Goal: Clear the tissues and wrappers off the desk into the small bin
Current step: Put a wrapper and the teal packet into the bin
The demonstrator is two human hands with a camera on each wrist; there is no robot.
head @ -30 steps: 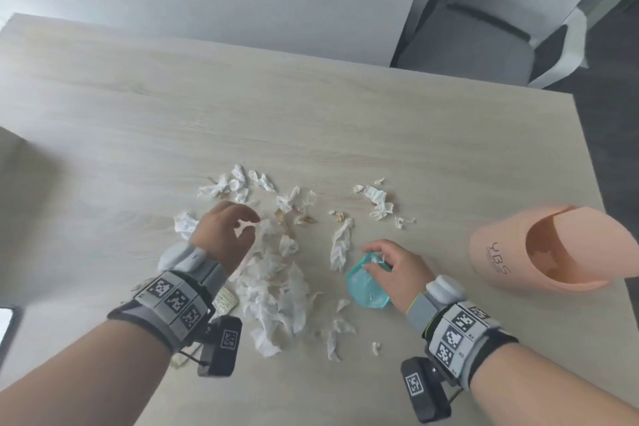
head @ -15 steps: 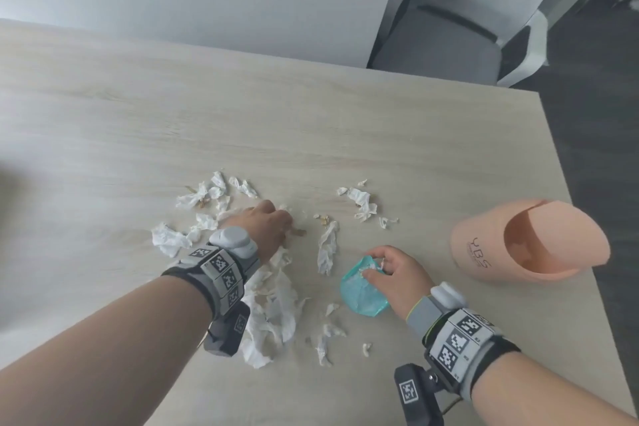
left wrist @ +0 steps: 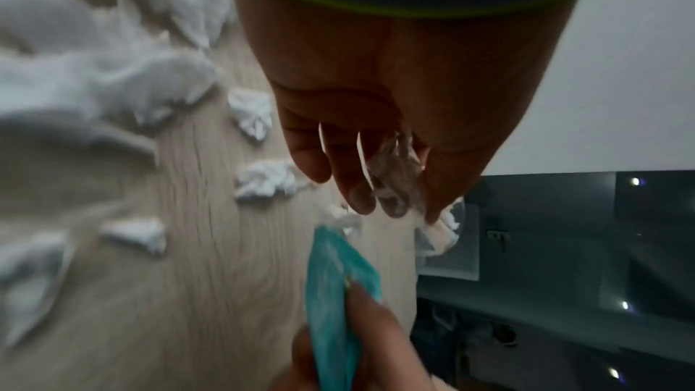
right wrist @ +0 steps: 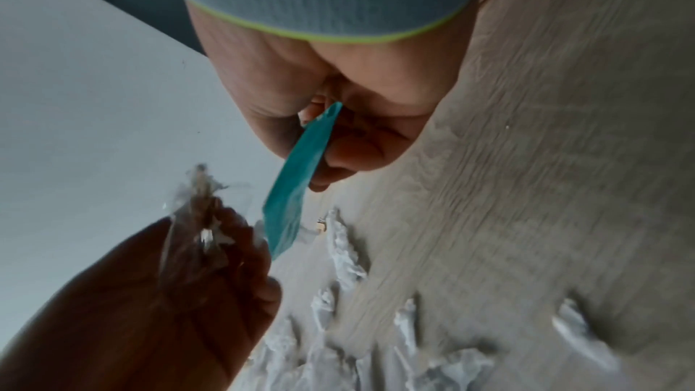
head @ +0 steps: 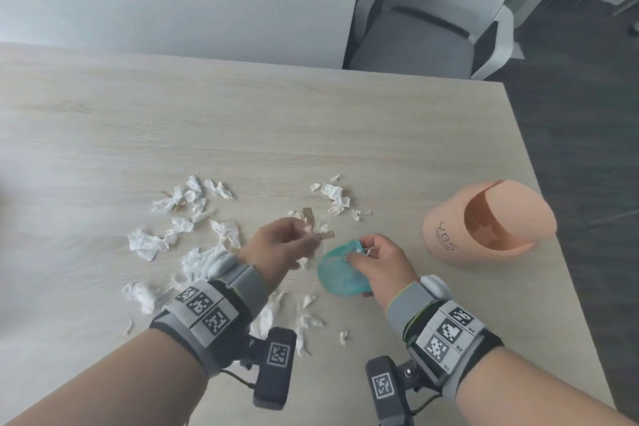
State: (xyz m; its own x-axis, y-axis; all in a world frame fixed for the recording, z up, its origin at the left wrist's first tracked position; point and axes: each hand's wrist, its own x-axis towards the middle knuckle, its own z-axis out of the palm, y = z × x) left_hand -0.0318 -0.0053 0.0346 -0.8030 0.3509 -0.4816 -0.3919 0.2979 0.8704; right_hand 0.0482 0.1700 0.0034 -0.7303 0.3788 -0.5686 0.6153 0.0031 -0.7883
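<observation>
Gathering wrappers by hand, tissues not yet cleared

Left hand [head: 280, 245], raised at the frame centre, pinches a clear wrapper [head: 313, 223]; right hand [head: 378, 261], just beside it, grips a teal scoop [head: 340, 271] on its edge. Tissues [head: 148, 245] lie scattered over the desk [head: 311, 135], mostly left of centre. The bin [head: 484, 221] lies tipped at the right. Next, I judge, the wrapper must travel right into its mouth.

I see grey wristbands [head: 249, 282] with lime-green edging, black-and-white marker tags [head: 449, 330], and black cabled cameras [head: 275, 368] lower frame.
</observation>
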